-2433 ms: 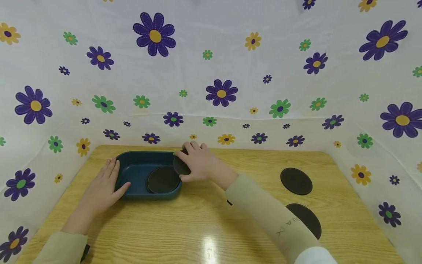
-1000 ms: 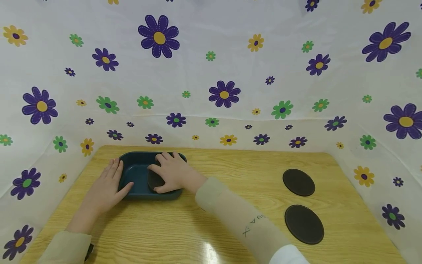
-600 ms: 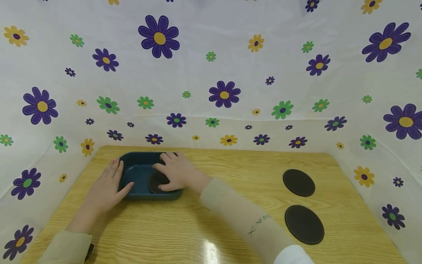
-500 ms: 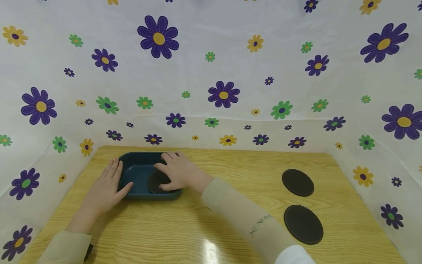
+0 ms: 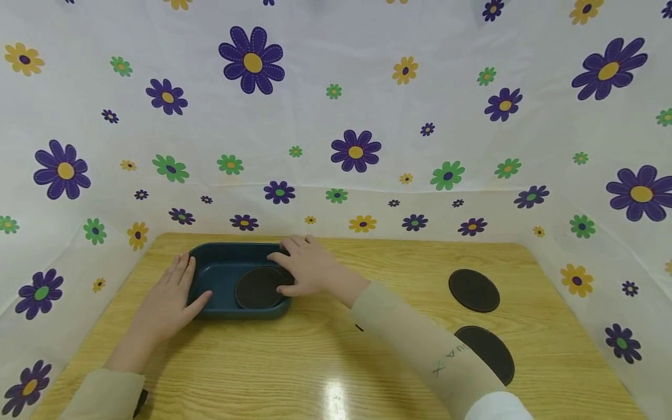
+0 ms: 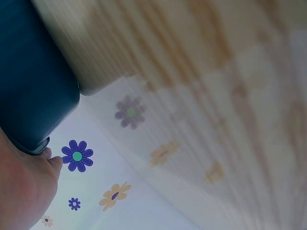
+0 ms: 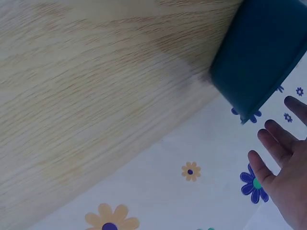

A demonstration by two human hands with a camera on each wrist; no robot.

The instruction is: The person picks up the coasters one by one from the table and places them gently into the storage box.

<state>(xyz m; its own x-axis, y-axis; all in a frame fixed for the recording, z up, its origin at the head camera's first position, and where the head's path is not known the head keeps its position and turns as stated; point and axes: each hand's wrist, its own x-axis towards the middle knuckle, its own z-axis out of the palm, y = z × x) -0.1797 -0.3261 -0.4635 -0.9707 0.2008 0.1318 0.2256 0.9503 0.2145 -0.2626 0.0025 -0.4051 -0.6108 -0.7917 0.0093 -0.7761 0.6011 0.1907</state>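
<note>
A dark teal rectangular tray [image 5: 217, 280] with rounded corners stands at the table's back left. Inside its right half lies a round black coaster [image 5: 259, 287]. My left hand [image 5: 164, 296] rests along the tray's left end, fingers straight and thumb over the near rim. Over the tray's right end is my right hand [image 5: 310, 269], its fingers spread and holding nothing, partly covering the coaster's right edge. In the right wrist view the fingers of the right hand [image 7: 288, 158] are apart beside the tray [image 7: 261, 52]. The left wrist view shows the left hand [image 6: 29, 187] against the tray [image 6: 38, 76].
Two more round black coasters lie on the wooden table [image 5: 315, 361] at the right: a far coaster [image 5: 474, 290] and a near coaster [image 5: 488, 353], the latter partly behind the right sleeve. A flower-patterned white cloth [image 5: 367, 99] surrounds the table at the back and sides.
My right hand brought a coaster into the tray, let it go onto the one lying there, and has drawn back to the right. The left hand has stayed at the tray.
</note>
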